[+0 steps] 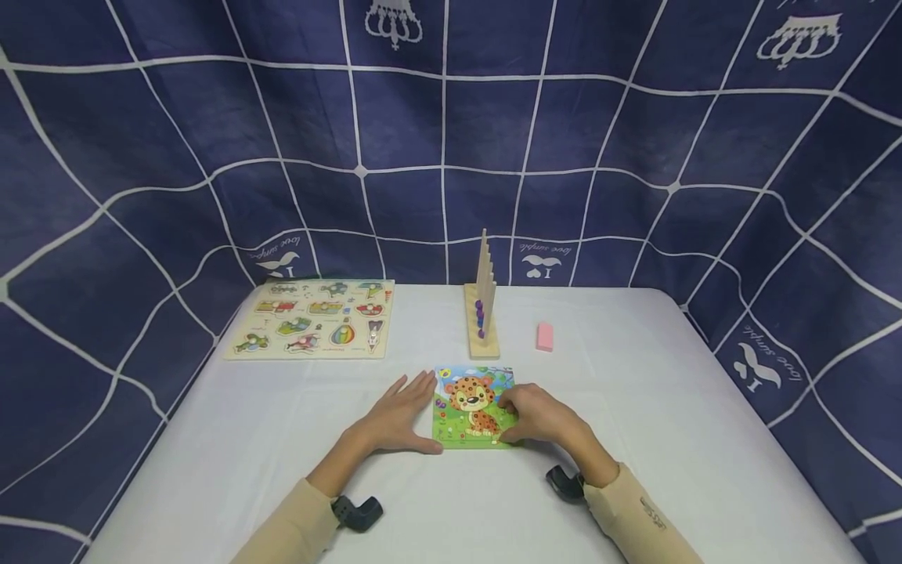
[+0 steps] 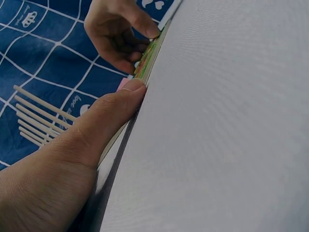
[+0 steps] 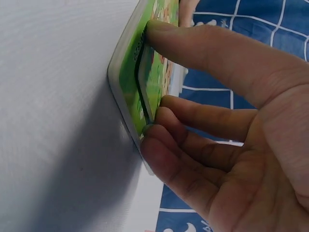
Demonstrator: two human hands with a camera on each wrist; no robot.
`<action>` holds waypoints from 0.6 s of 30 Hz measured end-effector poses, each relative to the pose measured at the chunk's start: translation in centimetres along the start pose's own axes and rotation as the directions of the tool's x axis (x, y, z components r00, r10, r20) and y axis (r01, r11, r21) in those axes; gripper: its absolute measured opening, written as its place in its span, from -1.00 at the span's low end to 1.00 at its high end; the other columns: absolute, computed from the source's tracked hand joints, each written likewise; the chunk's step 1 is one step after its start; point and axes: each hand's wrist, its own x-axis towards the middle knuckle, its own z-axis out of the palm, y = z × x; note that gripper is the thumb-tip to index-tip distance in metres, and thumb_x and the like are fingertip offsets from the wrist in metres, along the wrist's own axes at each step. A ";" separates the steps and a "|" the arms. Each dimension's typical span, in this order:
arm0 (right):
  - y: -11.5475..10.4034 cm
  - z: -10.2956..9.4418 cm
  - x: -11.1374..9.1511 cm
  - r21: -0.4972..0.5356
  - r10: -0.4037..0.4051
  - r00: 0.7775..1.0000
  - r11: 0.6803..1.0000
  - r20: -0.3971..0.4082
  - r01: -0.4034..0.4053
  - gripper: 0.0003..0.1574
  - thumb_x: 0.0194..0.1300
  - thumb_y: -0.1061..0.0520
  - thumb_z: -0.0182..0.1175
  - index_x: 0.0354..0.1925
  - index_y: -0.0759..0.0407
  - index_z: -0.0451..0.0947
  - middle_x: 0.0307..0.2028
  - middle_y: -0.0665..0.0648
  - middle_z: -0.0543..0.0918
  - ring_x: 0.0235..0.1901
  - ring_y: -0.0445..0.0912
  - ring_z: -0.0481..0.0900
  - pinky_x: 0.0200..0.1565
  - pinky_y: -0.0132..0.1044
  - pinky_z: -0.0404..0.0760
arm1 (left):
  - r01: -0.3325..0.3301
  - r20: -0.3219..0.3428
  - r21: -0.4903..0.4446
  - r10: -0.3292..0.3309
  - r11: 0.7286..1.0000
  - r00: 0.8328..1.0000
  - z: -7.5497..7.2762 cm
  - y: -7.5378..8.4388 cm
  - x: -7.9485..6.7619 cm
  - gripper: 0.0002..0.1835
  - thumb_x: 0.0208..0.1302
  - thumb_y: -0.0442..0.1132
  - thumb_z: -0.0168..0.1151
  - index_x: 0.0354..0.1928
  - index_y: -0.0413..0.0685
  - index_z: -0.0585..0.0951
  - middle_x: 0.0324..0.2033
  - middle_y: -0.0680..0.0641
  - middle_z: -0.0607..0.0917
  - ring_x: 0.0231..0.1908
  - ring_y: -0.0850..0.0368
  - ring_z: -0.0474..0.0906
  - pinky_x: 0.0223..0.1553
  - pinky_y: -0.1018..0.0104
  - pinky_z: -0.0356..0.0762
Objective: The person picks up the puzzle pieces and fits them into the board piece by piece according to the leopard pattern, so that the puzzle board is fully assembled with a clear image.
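Observation:
A square jigsaw puzzle [image 1: 454, 427] with a spotted cub on green grass lies flat on the white table. My left hand [image 1: 400, 417] rests along its left edge, fingers straight and spread, the thumb at the near left corner. At the near right corner my right hand [image 1: 541, 415] has its fingers curled. In the right wrist view, its thumb and fingertips pinch a corner puzzle piece [image 3: 153, 89] at its edges. A dark gap shows between that piece and the green border [image 3: 129, 79] of the puzzle.
Behind to the left lies a wooden peg puzzle board [image 1: 333, 321] with vehicle pieces. A wooden stand [image 1: 485, 345] with upright rods and purple and blue beads stands behind the jigsaw. Right of it is a pink block [image 1: 545, 337]. A dark blue checked curtain [image 1: 451, 141] hangs around the table.

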 end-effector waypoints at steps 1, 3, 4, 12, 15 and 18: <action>0.0 0.0 0.0 0.002 0.004 1.000 1.000 0.004 -0.004 -0.35 -0.17 0.03 0.60 -0.07 0.22 0.66 -0.31 -0.04 0.64 -0.33 -0.21 0.48 -0.20 -0.27 0.59 | 0.000 -0.002 -0.002 0.000 1.000 1.000 0.0 0.0 0.0 0.39 -0.19 0.66 0.15 0.52 -0.15 -0.01 0.54 -0.06 -0.06 0.56 0.07 -0.18 0.56 0.00 -0.26; 0.0 0.0 0.0 0.002 0.005 1.000 1.000 0.008 -0.005 -0.36 -0.17 0.03 0.60 -0.08 0.22 0.67 -0.30 -0.05 0.66 -0.32 -0.21 0.49 -0.18 -0.26 0.60 | 0.003 -0.003 -0.005 -0.003 1.000 1.000 0.1 0.0 0.1 0.40 -0.20 0.66 0.16 0.52 -0.15 0.00 0.54 -0.06 -0.06 0.56 0.06 -0.18 0.56 0.00 -0.26; 0.0 -0.1 0.0 0.004 0.006 1.000 1.000 0.008 -0.006 -0.36 -0.17 0.03 0.60 -0.08 0.23 0.68 -0.31 -0.04 0.66 -0.32 -0.21 0.49 -0.18 -0.25 0.60 | 0.004 -0.004 -0.006 -0.004 1.000 1.000 0.1 0.0 0.1 0.40 -0.20 0.66 0.16 0.52 -0.15 0.00 0.54 -0.06 -0.06 0.56 0.06 -0.18 0.56 0.00 -0.26; 0.3 -0.1 0.1 0.038 0.036 0.999 0.999 -0.001 -0.036 -0.41 -0.23 0.07 0.63 -0.16 0.21 0.69 -0.37 -0.06 0.62 -0.36 -0.19 0.48 -0.24 -0.29 0.58 | -0.004 -0.001 -0.011 0.004 1.000 1.000 -0.1 0.1 0.2 0.38 -0.18 0.64 0.18 0.52 -0.15 0.01 0.55 -0.07 -0.06 0.56 0.05 -0.18 0.56 -0.01 -0.24; 0.4 0.0 0.2 0.048 0.015 1.000 0.999 -0.003 -0.015 -0.45 -0.21 0.09 0.62 -0.18 0.18 0.69 -0.39 -0.07 0.60 -0.37 -0.20 0.47 -0.27 -0.34 0.56 | -0.005 -0.002 -0.021 0.005 1.000 1.000 -0.2 0.2 0.1 0.37 -0.18 0.61 0.21 0.52 -0.16 0.02 0.55 -0.08 -0.05 0.56 0.04 -0.16 0.56 -0.02 -0.23; 0.5 0.1 0.3 0.071 -0.017 1.000 0.997 -0.001 0.017 -0.54 -0.17 0.12 0.60 -0.22 0.15 0.69 -0.42 -0.08 0.59 -0.39 -0.21 0.45 -0.32 -0.39 0.52 | -0.003 0.001 -0.019 0.003 1.000 1.000 -0.4 0.2 0.0 0.36 -0.17 0.60 0.21 0.52 -0.15 0.02 0.55 -0.07 -0.05 0.56 0.04 -0.16 0.56 -0.02 -0.24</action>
